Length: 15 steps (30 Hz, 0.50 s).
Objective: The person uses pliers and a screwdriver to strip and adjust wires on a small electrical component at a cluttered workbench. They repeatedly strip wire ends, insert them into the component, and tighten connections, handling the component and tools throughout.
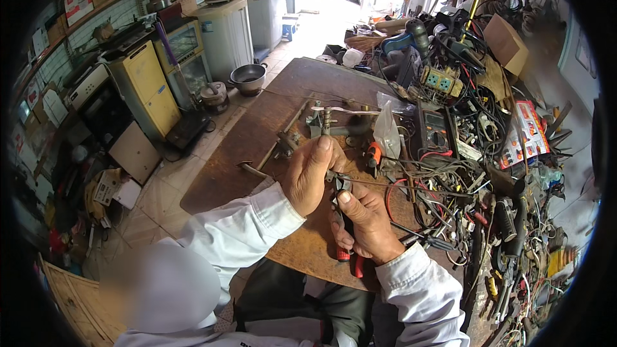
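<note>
You are holding both hands together above the near edge of the brown desk [257,128], just over its front part.

Right hand [367,222]: you are gripping a pair of red-handled pliers [342,218]. The grip is clenched around the handles, whose red ends are showing below your palm, while the dark head is pointing up toward the left hand. Whether the jaws are biting on anything cannot be told at this size.

Left hand [310,173]: you are curling the fingers inward, with the thumb raised, directly above the plier head. The grip is closed, but what it is pinching is hidden behind the fingers, so you cannot tell what it is grasping. The two hands are touching or nearly touching at the plier head.

Surroundings:
- A small metal bench vise [326,122] is standing on the desk just beyond your left hand.
- A dark multimeter [432,130] is lying to the right of it, with a clear plastic bag [387,130] between them.
- A dense tangle of wires [475,173] and tools is covering the right side of the desk.
- A yellow cabinet [146,90] is standing on the tiled floor to the left, well apart from the desk, and a metal bowl [248,78] is sitting on the floor beyond the desk's far left corner.
</note>
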Tool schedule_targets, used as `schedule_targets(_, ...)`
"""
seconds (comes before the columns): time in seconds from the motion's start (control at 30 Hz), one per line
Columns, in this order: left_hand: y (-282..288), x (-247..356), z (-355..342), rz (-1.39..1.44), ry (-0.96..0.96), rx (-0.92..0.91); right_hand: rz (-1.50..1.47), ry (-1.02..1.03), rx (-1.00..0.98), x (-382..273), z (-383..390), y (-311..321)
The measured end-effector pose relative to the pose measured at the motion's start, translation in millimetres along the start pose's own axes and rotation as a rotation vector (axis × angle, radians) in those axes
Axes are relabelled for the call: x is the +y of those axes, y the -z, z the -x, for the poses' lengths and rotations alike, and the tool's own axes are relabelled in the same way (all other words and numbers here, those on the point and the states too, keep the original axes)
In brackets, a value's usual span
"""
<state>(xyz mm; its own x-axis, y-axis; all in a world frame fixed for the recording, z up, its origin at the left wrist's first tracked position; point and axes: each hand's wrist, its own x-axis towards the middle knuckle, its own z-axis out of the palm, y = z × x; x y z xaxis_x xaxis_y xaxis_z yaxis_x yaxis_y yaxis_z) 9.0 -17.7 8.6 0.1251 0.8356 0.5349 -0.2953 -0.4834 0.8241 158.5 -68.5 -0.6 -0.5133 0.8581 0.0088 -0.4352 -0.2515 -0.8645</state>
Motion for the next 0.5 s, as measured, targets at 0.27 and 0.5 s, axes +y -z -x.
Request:
schedule_targets(0.27, -0.8, 1.5, 2.7, -0.083, -0.126, -0.003, -0.058, -0.024, -0.006, 1.3, 2.7, -1.9)
schedule_targets(0.5, -1.4, 0.7, 2.9, -0.032, -0.104, 0.012, -0.223, -0.055, -0.069, -8.4, 4.1, -6.8)
